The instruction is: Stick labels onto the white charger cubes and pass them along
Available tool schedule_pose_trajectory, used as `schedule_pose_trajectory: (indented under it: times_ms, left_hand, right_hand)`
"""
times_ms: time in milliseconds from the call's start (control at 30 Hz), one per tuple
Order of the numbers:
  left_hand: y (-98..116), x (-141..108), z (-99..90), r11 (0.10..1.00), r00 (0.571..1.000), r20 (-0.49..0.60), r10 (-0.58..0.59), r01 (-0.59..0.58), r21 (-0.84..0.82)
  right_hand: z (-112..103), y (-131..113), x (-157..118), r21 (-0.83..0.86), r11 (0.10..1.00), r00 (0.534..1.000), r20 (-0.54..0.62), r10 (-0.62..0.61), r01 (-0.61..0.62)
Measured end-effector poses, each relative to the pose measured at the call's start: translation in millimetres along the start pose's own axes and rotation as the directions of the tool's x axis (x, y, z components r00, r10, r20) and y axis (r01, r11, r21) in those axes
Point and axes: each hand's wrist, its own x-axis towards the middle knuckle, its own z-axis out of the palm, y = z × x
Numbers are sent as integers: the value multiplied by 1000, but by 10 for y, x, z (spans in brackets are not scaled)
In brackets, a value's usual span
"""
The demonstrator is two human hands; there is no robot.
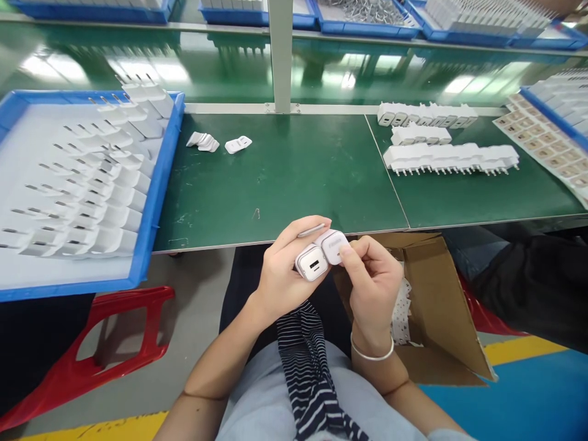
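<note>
My left hand (287, 263) is closed around white chargers in front of the bench edge. One charger (312, 263) faces up with its port side showing. Beside it a second white piece (334, 247) lies against it, with faint print on its face. My right hand (374, 278) pinches that second piece between thumb and forefinger. Two small groups of white port covers, a stack (203, 141) and a looser one (238, 144), rest on the green bench (285, 177). Rows of white chargers (452, 158) stand at the right of the bench.
A blue tray (158, 202) of white plug housings stands at the left. A sticker sheet (546, 144) lies far right. Trays line the shelf above. Below are an open cardboard box (441, 306) and a red stool (151, 324). A post (281, 61) rises mid-bench.
</note>
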Motion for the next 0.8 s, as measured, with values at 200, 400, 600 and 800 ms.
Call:
schedule_pose_trajectory:
  times_ms: [200, 400, 600, 800]
  left_hand:
    - [-16, 8, 9, 999, 1000, 0, -31, 31, -12]
    - [-9, 24, -1, 996, 997, 11, -82, 82, -46]
    - [3, 34, -9, 995, 995, 22, -94, 95, -44]
    - [-15, 34, -17, 995, 996, 25, -89, 91, -48]
  right_hand:
    - [-18, -22, 25, -48, 999, 1000, 15, 5, -4]
    - [-18, -61, 36, -76, 997, 1000, 27, 10, -8]
    - [-21, -53, 50, -75, 997, 999, 29, 24, -22]
    - [-29, -57, 64, -88, 996, 999, 38, 26, -23]
